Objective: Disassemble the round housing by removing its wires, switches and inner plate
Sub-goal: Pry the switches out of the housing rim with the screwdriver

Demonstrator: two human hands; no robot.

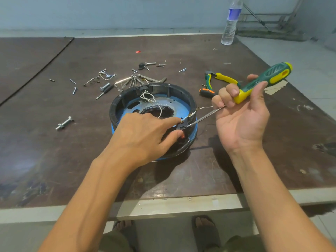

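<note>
Fingers of the left hand (143,131) pinch a small black switch (181,126) on the rim of the round housing (116,106), which sits on the table (200,170) under that hand. The right hand (240,113) has its fingers curled round a green-and-yellow screwdriver (263,80). The screwdriver's tip touches the switch just beside the left fingertips. White wires (151,99) loop over the blue inner plate (181,106) beyond the left fingers. Loose screws (109,77) lie farther off.
</note>
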